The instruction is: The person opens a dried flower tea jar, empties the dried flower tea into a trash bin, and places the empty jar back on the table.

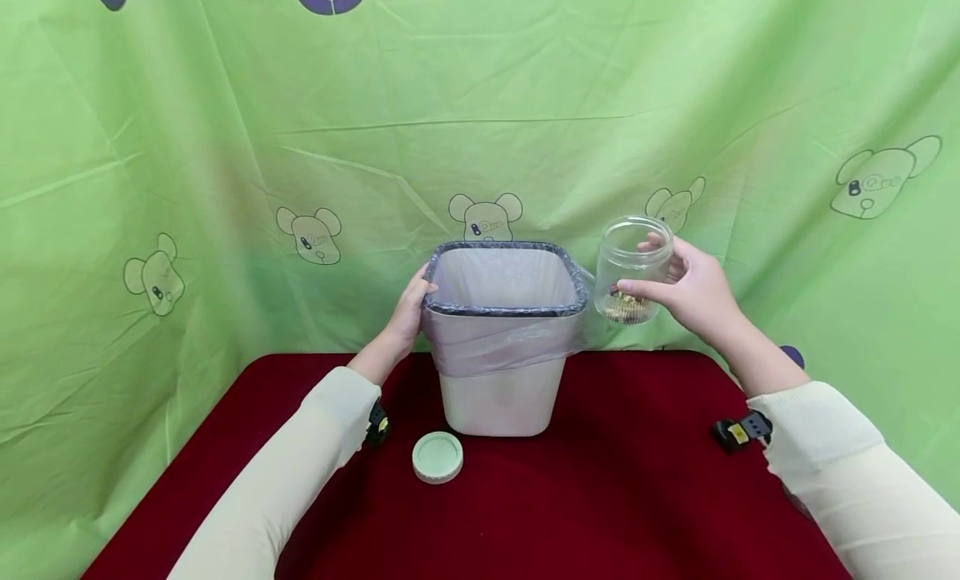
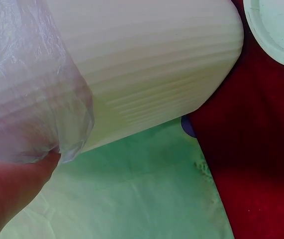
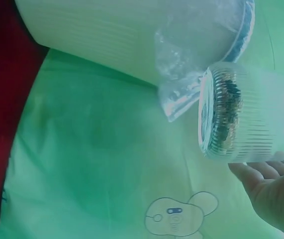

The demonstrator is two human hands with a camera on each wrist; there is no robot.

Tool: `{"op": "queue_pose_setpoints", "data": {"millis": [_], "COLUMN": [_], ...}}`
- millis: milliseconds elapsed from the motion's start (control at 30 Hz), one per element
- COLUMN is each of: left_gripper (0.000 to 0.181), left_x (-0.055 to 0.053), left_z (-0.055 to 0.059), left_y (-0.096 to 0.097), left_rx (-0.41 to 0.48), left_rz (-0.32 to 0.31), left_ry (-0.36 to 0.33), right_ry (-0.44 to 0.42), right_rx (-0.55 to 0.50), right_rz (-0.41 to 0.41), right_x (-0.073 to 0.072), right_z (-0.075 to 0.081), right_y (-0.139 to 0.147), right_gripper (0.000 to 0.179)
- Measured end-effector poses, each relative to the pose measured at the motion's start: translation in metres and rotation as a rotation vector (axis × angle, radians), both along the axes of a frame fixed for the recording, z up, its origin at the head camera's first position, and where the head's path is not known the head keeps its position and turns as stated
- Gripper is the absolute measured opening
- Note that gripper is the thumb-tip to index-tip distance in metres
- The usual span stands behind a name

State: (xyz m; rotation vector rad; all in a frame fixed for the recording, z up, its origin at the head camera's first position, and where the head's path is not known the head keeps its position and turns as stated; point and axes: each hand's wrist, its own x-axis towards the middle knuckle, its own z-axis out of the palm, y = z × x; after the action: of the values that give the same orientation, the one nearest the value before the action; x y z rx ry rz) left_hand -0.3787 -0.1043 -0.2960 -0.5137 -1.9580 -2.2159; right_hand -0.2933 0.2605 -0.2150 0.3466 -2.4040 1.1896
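Note:
A cream waste bin point(image 1: 501, 397) with a thin plastic liner point(image 1: 487, 342) folded over its dark rim stands upright on the dark red cloth. My left hand point(image 1: 407, 313) grips the bin's upper left side near the rim, over the liner; in the left wrist view most of its fingers are hidden. To the right of the bin, my right hand point(image 1: 693, 292) holds a clear ribbed jar point(image 1: 633, 263) without a lid, thumb in front and fingers behind. Small brownish bits point(image 3: 227, 109) lie at the bottom of the jar, which is raised above the table, near rim height.
A round pale green lid point(image 1: 437, 457) lies flat on the red tablecloth point(image 1: 585, 497) in front of the bin, slightly left. Behind the table hangs a green curtain point(image 1: 390, 163) with printed bear heads. A dark object shows partly beneath my right forearm.

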Motion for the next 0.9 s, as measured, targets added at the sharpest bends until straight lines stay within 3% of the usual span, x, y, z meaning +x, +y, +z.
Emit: {"op": "queue_pose_setpoints", "data": {"millis": [233, 433, 667, 900], "left_gripper": [0.073, 0.072, 0.071, 0.071], "left_x": [-0.001, -0.001, 0.000, 0.000], "left_z": [0.000, 0.000, 0.000, -0.001], "left_y": [0.000, 0.002, 0.002, 0.000], "left_rx": [0.002, -0.001, -0.011, -0.023], "left_rz": [-0.001, -0.004, 0.009, 0.017], "left_ry": [0.017, 0.033, 0.029, 0.018], "right_ry": [0.011, 0.070, 0.111, 0.152], "right_rx": [0.036, 0.103, 0.163, 0.241], "right_rz": [-0.045, -0.090, -0.092, -0.081], "right_x": [-0.007, -0.012, -0.020, -0.031], "right_z": [0.015, 0.023, 0.027, 0.030], "right_y": [-0.006, -0.012, -0.021, -0.031], "right_gripper": [0.069, 0.073, 0.083, 0.076]}}
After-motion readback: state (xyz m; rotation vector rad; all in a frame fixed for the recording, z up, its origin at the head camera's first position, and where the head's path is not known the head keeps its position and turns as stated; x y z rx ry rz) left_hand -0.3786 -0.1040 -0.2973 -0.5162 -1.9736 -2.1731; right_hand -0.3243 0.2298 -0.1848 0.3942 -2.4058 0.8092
